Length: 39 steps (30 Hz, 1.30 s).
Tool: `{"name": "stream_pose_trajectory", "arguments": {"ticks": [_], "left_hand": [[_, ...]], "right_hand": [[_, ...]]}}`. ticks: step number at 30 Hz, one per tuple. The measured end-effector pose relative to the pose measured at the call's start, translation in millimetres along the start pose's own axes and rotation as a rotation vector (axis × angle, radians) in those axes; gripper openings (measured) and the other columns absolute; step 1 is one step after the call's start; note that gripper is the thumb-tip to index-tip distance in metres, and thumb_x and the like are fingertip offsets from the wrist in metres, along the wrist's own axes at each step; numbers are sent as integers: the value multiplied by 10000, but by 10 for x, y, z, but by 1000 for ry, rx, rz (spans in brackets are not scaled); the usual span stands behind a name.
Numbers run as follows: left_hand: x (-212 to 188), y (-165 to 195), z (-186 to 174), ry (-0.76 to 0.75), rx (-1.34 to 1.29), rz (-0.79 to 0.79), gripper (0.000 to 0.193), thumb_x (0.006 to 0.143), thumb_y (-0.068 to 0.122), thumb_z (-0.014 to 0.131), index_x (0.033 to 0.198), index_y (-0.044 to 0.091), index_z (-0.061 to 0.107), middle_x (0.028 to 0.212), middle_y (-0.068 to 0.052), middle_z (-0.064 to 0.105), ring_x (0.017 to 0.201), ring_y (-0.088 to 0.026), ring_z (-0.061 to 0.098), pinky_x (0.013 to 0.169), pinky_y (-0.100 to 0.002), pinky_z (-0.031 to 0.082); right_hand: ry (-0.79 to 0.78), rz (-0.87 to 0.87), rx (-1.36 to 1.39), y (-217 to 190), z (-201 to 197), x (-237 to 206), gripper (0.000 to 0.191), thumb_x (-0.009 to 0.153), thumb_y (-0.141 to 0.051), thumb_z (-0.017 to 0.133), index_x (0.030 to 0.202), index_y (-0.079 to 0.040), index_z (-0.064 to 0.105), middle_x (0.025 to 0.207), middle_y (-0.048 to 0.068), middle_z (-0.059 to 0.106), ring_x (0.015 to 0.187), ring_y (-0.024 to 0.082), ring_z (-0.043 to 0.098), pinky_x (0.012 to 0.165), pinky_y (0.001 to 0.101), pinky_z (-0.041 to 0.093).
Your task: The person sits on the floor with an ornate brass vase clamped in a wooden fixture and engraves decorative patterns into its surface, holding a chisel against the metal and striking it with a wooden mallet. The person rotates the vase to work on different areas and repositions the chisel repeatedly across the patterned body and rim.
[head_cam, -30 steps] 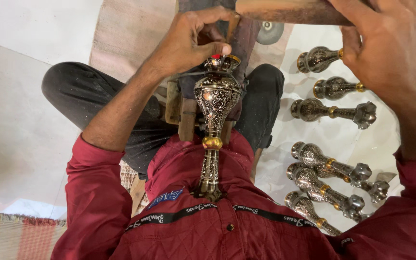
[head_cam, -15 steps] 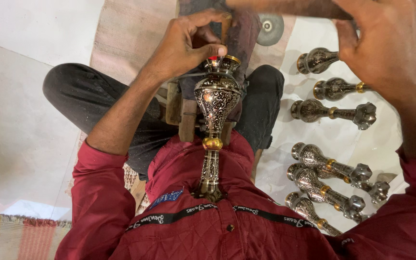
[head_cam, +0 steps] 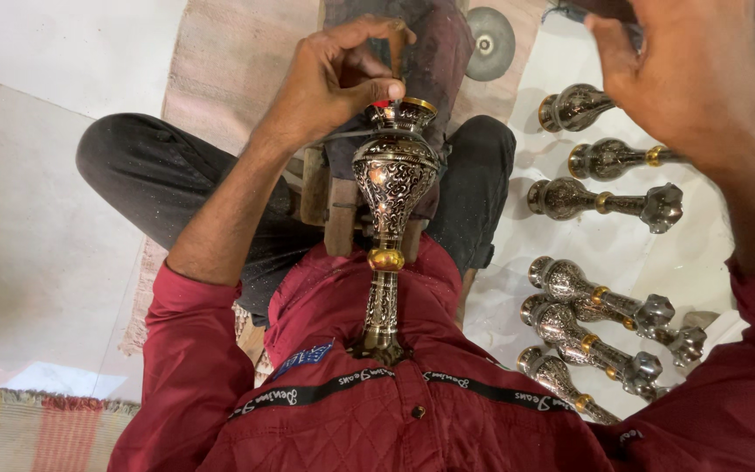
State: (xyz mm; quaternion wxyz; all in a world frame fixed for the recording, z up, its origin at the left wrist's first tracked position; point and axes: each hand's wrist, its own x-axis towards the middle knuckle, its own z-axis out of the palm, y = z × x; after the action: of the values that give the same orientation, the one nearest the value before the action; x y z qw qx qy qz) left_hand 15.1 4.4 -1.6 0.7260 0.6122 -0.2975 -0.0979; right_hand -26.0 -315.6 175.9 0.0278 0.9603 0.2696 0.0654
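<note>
**Engraving the vase rim, piece braced against chest**

The left hand (head_cam: pixel 334 83) is pinching a thin metal tool (head_cam: pixel 347 134) against the neck of the metal vase (head_cam: pixel 392 175), just under its rim; fingers closed tight around it. The right hand (head_cam: pixel 701 79) is hanging raised above the right side, fingers curled around something dark at the top edge; I cannot tell what it is or how firmly it is gripped.

The vase is standing upright between the knees, foot pressing into the red jacket (head_cam: pixel 369 411), body leaning on a wooden block (head_cam: pixel 338 205). Brass ring sitting midway down the stem, red mark on the lip.

More vases (head_cam: pixel 605 205) of the same kind are lying on the white sheet (head_cam: pixel 709 262) to the right, well apart from the one in hand. A round grey disc (head_cam: pixel 489 42) is lying on the floor beyond the knees.

Step, as I read it: detail work on the rim band, tool tip being placed. Next move looks like a strike or push from the right hand, which calls for the tool staying put and the vase not rolling off the block.
</note>
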Motion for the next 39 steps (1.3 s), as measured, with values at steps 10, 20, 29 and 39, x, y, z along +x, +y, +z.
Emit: {"name": "stream_pose_trajectory", "arguments": {"ticks": [10, 20, 29, 39], "left_hand": [[-3, 13, -6, -21, -76, -33, 402, 1059, 27, 802, 1416, 57, 619, 1064, -105, 805, 979, -118, 767, 927, -283, 639], [13, 77, 21, 22, -80, 74, 392, 1018, -18, 787, 1369, 41, 624, 1353, -125, 693, 1000, -148, 775, 940, -308, 677], [-26, 42, 33, 54, -121, 62, 469, 1033, 7, 802, 1442, 68, 582, 1044, -96, 787, 979, -142, 782, 932, -302, 674], [-57, 17, 25, 70, -163, 44, 500, 1035, -8, 790, 1471, 64, 555, 1097, -111, 781, 1003, -143, 774, 937, -311, 664]], "right_hand": [[-10, -42, -103, -68, -66, 114, 117, 1079, -119, 710, 1138, -19, 702, 836, 148, 644, 709, 304, 604, 674, 417, 466], [-14, -74, -184, -130, -81, 170, 127, 1106, -158, 684, 1111, -40, 733, 792, 126, 659, 669, 279, 617, 625, 390, 477], [-40, -92, -273, -157, -87, 217, 171, 1130, -192, 660, 1086, -59, 760, 752, 106, 672, 632, 257, 629, 581, 366, 488], [-36, -83, -265, -159, -79, 241, 226, 1132, -204, 652, 1022, -26, 736, 731, 110, 645, 560, 245, 603, 536, 357, 469]]}}
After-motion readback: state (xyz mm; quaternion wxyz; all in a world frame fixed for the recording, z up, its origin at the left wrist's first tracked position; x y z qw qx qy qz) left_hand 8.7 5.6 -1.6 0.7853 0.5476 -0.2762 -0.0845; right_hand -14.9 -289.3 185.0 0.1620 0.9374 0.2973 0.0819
